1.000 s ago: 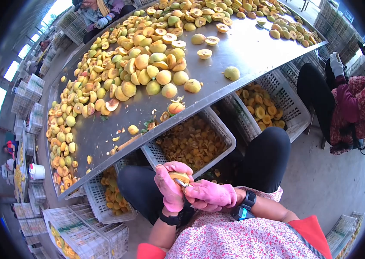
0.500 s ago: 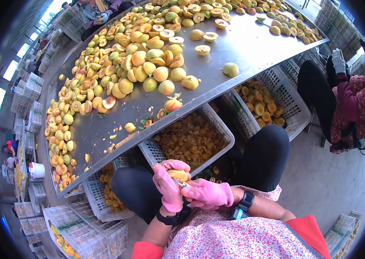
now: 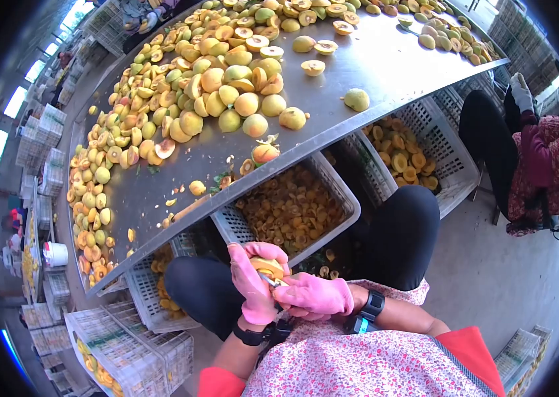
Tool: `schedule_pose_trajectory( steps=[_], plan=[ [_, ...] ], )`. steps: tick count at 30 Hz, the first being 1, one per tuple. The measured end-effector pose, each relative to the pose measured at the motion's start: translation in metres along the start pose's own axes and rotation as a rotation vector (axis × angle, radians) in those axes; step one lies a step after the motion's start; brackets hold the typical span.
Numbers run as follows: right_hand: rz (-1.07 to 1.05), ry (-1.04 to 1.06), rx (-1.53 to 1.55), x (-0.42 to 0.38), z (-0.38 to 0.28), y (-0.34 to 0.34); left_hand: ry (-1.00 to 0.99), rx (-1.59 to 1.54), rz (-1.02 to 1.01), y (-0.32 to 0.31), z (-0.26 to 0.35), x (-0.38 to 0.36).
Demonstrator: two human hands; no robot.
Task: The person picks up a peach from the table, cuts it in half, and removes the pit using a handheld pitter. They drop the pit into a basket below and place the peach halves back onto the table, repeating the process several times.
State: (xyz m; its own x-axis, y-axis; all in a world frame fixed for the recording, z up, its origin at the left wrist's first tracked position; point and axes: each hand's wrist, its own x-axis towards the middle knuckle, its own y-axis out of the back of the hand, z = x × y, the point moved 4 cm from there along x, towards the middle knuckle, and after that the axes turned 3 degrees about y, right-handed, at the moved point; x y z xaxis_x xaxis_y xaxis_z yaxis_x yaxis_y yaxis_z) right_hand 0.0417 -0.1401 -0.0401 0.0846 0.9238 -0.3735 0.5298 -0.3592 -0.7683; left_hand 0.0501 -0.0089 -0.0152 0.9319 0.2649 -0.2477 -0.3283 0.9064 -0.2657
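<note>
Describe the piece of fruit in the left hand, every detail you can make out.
The yellow fruit looks rounded and fleshy, with yellow-orange colouring and a darker orange-brown patch on the side facing the tool. It is held up off the table, between the wearer's knees. The pink-gloved left hand grips it, fingers curled around it and partly covering it. A small metal tool, held in the pink-gloved right hand, meets its lower side; how deep the tip goes is unclear.

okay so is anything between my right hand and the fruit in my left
Only the metal tool in your right hand, its end at the fruit in your left hand; nothing else visible stands between them.
</note>
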Motion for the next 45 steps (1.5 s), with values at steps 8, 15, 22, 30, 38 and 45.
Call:
schedule_pose_trajectory(
  steps=[8,15,22,30,38,45],
  plan=[
    [-0.063,-0.117,-0.050,-0.001,-0.006,-0.001,-0.108,0.178,-0.091,0.008,0.006,0.000],
    [-0.294,0.112,0.198,0.008,0.008,0.002,0.157,-0.313,0.031,0.001,-0.003,-0.003],
    [-0.046,0.378,0.046,0.005,-0.024,0.013,-0.102,-0.182,0.214,0.046,0.015,0.009],
    [0.784,-0.089,-1.360,0.032,0.009,0.103,-0.507,0.987,0.764,0.133,0.128,-0.009],
    [0.763,0.047,-1.227,0.012,0.001,0.096,-0.279,1.249,-0.196,-0.015,0.115,0.172],
    [0.761,0.080,-1.228,0.003,0.002,0.098,0.026,1.597,-0.668,-0.039,0.077,0.222]
  ],
)
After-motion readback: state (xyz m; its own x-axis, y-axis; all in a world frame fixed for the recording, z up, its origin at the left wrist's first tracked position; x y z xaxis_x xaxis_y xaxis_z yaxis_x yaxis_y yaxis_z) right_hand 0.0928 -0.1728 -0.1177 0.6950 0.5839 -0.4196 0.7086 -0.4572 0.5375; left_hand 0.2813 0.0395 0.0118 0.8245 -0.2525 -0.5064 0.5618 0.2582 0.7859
